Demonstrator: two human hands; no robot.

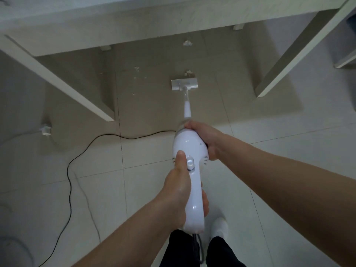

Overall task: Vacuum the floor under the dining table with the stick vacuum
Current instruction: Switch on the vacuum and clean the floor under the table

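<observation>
The left hand [179, 187] wraps the handle of the white plastic stick vacuum [189, 149]; the right hand [204, 139] grips its round body just ahead. Its flat head [184, 85] sits far ahead, under the white dining table [134, 22]. Some pale crumbs [137, 69] lie beyond it (plenty left, I think).

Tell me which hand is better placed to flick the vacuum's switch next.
Left, probably. The left hand grips the handle of the stick vacuum with its thumb right beside the switch; the right hand is wrapped round the motor body farther forward, away from it.
</observation>
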